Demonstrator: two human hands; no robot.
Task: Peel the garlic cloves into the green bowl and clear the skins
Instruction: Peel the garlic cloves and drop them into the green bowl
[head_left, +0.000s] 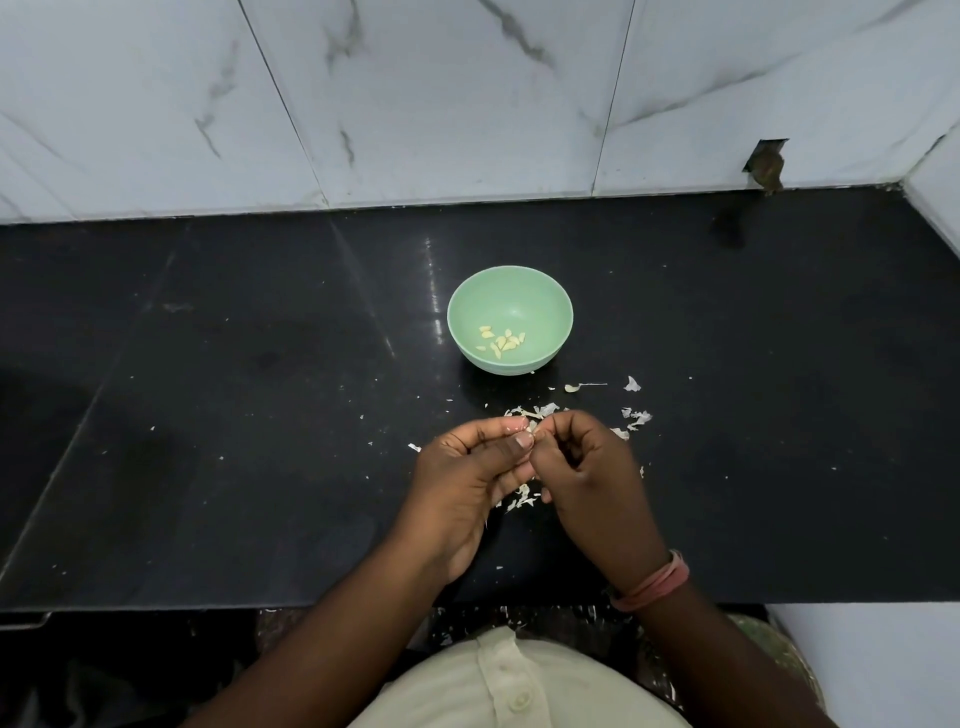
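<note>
The left hand (467, 470) and right hand (587, 467) meet above the black worktop (208, 415), fingers curled, both pinching one small garlic clove (531, 427) between their fingertips. Torn skins (535, 411) lie scattered on the worktop beneath and just beyond the hands. Farther back stands the green bowl (470, 301), holding a few peeled cloves (501, 340).
</note>
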